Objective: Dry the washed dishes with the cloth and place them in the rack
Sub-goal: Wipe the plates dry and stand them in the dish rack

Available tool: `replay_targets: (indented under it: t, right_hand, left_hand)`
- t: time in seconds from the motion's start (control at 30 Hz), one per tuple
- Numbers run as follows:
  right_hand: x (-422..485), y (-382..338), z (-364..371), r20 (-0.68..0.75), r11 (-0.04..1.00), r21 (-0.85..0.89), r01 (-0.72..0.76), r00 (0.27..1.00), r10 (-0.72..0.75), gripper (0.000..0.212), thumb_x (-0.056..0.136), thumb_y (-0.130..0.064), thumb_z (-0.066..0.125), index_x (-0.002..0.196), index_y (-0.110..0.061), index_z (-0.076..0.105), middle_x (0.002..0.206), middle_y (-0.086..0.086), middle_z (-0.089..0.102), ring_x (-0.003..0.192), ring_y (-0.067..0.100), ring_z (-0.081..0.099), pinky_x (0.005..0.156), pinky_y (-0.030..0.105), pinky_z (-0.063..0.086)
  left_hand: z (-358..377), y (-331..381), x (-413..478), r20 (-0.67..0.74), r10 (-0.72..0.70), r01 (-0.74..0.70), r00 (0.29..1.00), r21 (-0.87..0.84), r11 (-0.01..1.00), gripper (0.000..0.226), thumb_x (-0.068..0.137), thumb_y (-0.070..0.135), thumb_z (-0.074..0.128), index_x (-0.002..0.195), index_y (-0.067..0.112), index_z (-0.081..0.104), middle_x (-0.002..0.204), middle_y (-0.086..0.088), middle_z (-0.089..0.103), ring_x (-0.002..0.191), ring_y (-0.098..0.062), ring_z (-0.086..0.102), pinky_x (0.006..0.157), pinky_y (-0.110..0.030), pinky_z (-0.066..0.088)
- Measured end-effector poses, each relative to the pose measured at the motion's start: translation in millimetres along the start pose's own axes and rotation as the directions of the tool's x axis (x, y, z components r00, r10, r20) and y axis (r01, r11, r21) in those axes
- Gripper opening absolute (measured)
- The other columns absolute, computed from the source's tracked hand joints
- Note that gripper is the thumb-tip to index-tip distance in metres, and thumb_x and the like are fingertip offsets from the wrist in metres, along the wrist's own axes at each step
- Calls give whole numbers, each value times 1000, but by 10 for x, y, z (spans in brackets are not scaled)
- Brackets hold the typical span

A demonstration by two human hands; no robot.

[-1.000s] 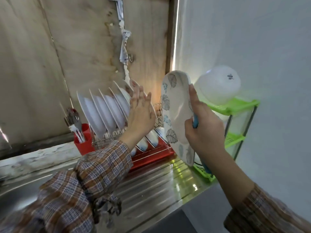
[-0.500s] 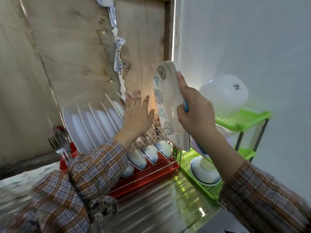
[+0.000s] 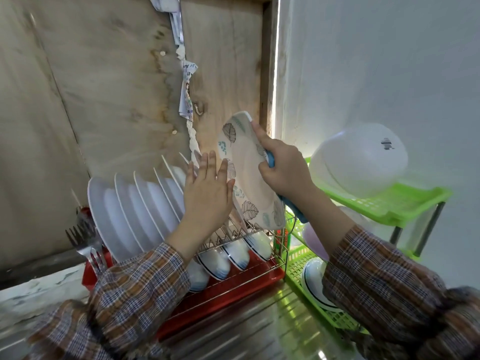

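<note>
Fingers [image 3: 260,135] of right hand [image 3: 285,170] pinching leaf plate [image 3: 244,175] and cloth [image 3: 271,160]; left hand [image 3: 207,196] spread flat beside. Long axis 11-to-5, rack [image 3: 268,276] at 6 o'clock.

Cream plate [image 3: 244,162] bears grey and teal leaf prints; cloth [image 3: 271,160] is blue, racked plates [image 3: 130,211] white, rack tray [image 3: 233,289] red, shelf [image 3: 405,201] lime green, sleeves [image 3: 140,292] brown-blue plaid.

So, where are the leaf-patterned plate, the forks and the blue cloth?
leaf-patterned plate [image 3: 245,175], head view, its bare centre.
forks [image 3: 80,240], head view, on the tines.
blue cloth [image 3: 271,160], head view, bit showing beside the fingers.
</note>
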State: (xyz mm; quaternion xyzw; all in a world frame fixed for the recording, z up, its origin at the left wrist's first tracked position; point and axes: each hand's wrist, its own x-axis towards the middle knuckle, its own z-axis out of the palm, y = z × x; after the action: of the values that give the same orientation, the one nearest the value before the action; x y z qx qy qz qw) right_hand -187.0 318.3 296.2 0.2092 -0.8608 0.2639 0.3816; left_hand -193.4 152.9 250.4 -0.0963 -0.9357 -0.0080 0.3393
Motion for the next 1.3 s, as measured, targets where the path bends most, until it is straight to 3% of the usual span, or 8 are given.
replay_targets:
  t: [0.1, 0.2, 0.53, 0.77, 1.0, 1.1, 1.17, 1.3]
  right_hand:
    - [15, 58, 113, 30, 1000, 6, -21, 999, 21, 82, 84, -3, 53, 152, -32, 17, 97, 11, 63, 78, 29, 58, 67, 41, 51]
    - [51, 88, 197, 49, 999, -8, -33, 998, 34, 81, 86, -4, 52, 151, -36, 15, 102, 13, 63, 82, 30, 60, 70, 41, 51]
    - [345, 63, 325, 221, 988, -150, -26, 973, 59, 82, 85, -8, 50, 153, -40, 16, 107, 10, 64, 80, 23, 54, 72, 38, 52]
    - [325, 31, 394, 205, 992, -119, -52, 976, 75, 78, 87, -12, 51, 151, -44, 19, 109, 7, 63, 88, 27, 59, 73, 38, 52]
    - [282, 51, 421, 186, 997, -64, -54, 980, 65, 66, 93, -24, 52, 150, -43, 24, 111, 9, 60, 95, 26, 59, 77, 38, 51]
    - [195, 86, 378, 134, 995, 67, -77, 989, 68, 59, 96, -34, 55, 149, -37, 32, 118, 8, 59, 102, 23, 58, 84, 39, 50]
    - [85, 74, 346, 36, 995, 81, -59, 998, 57, 55, 97, -34, 55, 148, -32, 36, 117, 5, 58, 100, 21, 58, 79, 36, 50]
    - [-191, -82, 255, -151, 989, 129, 78, 987, -58, 49, 95, -20, 54, 143, -24, 47, 119, 2, 58, 99, 17, 58, 71, 35, 53]
  left_hand:
    - [32, 11, 7, 20, -25, 24, 999, 48, 999, 62, 100, 41, 1, 155, 15, 11, 162, -12, 4, 150, -25, 3, 119, -48, -6]
    - [49, 19, 12, 28, -35, 33, 999, 58, 998, 58, 103, 38, 6, 155, 12, 6, 162, -13, 2, 150, -24, 2, 120, -48, -4]
    - [51, 2, 16, 23, -31, 28, 999, 106, 994, 78, 89, 42, -10, 153, 9, 17, 161, -12, 12, 150, -23, 11, 118, -49, -2]
    - [47, 17, 5, 13, -44, 42, 999, 118, 992, 77, 89, 43, -7, 153, 8, 18, 160, -16, 15, 149, -27, 14, 117, -51, -6]
    - [72, 20, -4, -29, -83, 86, 996, 136, 987, 71, 94, 43, 12, 144, 1, 39, 147, -25, 41, 139, -34, 37, 114, -63, 18]
    - [41, 30, -40, 1, -78, 78, 997, 127, 989, 76, 92, 46, 4, 149, 2, 30, 153, -22, 31, 146, -32, 24, 116, -60, 6]
    - [13, 34, -63, -7, -74, 74, 997, 102, 992, 77, 91, 46, 1, 150, 3, 25, 156, -22, 24, 148, -32, 17, 116, -57, -2]
    - [-67, 41, -173, -102, -30, 27, 994, -25, 999, 71, 93, 40, 12, 146, -2, 33, 154, -24, 28, 147, -34, 20, 117, -54, 4]
